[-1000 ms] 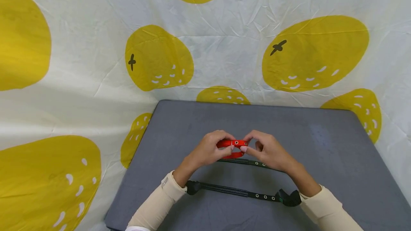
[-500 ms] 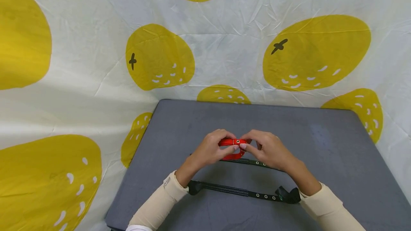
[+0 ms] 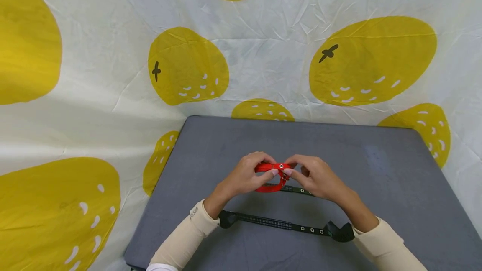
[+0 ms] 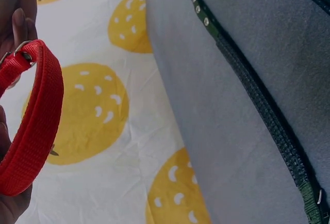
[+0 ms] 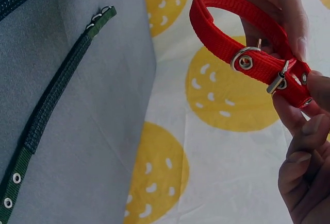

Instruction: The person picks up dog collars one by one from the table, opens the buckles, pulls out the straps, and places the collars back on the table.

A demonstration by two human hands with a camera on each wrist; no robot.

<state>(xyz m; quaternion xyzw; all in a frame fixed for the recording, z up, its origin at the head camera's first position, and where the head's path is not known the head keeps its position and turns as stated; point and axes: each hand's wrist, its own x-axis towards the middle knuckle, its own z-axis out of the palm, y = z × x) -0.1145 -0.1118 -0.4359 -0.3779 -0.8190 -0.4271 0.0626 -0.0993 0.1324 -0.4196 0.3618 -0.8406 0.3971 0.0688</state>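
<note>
1. Buckle work on the red collar (image 3: 266, 167) is judged to be in hand: the buckle (image 5: 277, 82) is kept between both hands, and whether it is fastened cannot be told.
2. By the next move, a steady pinch is probably called for, so that the band can be drawn or pinned at an eyelet (image 3: 281, 166) without being twisted.
3. Above the gray table (image 3: 339, 145) the collar is held up, its band caught between the fingertips and its loop exposed below them in the head view.
4. At the collar's left side, the band is pinched by the curled left hand (image 3: 246, 173); at its right side, the buckle end is pinched by the right hand (image 3: 316, 173), no wide gap being left.
5. Beneath the collar, one dark strap (image 3: 295, 189) is partly hidden; nearer the person than the collar, another black strap (image 3: 263, 222) is laid.
</note>
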